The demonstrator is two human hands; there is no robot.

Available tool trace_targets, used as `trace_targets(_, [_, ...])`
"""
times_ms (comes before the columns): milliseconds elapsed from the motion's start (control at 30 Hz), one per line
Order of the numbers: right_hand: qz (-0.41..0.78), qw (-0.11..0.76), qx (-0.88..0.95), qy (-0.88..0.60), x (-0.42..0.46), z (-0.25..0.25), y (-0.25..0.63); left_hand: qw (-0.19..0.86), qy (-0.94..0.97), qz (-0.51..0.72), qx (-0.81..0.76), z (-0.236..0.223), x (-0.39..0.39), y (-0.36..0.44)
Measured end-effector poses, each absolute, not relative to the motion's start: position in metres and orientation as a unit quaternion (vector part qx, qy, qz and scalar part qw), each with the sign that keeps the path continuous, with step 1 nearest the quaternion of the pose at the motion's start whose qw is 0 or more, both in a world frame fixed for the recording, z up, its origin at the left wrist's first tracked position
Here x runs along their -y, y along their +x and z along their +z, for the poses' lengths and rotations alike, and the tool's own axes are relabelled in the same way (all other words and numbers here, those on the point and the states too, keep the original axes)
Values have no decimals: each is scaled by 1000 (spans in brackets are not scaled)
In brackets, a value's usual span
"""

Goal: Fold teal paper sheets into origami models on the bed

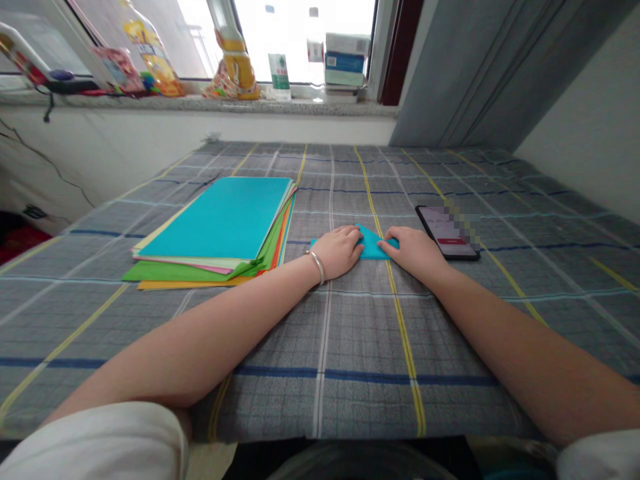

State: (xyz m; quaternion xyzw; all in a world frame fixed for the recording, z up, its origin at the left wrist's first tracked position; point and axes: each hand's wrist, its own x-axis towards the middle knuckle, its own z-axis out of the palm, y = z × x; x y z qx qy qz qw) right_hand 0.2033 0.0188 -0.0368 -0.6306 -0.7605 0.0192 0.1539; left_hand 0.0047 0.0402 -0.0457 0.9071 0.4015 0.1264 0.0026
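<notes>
A small piece of folded blue paper (pixel 373 248) lies on the cloth between my hands, its upper edge rising to a peak. My left hand (pixel 337 251), with a silver bangle at the wrist, rests over the paper's left part, fingers bent and holding it against the table. A blue tip sticks out to the left of that hand. At the right corner, my right hand (pixel 413 247) has its thumb and index finger closed on the paper. The paper under both hands is partly hidden.
A stack of coloured paper (pixel 225 217), blue on top, lies left of my hands. Just beyond my right hand is a phone (pixel 447 233) with its screen lit. A plaid cloth (pixel 360 320) covers the table. Bottles and boxes (pixel 344 67) line the windowsill; a grey curtain (pixel 460 73) hangs right.
</notes>
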Motion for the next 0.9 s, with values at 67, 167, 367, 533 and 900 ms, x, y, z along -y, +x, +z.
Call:
trace_targets(67, [20, 154, 761, -630, -18, -36, 203, 36, 905, 130, -403, -48, -44, 2])
trace_targets(167, [17, 153, 761, -630, -17, -36, 203, 63, 905, 127, -402, -46, -46, 0])
trace_targets(367, [38, 171, 755, -631, -20, -36, 207, 54, 916, 82, -389, -40, -39, 2])
trace_targets(533, [84, 190, 739, -641, -23, -31, 217, 57, 917, 58, -391, -39, -37, 3])
trace_targets(900, [198, 163, 714, -651, -26, -28, 248, 49, 916, 57, -393, -41, -36, 4])
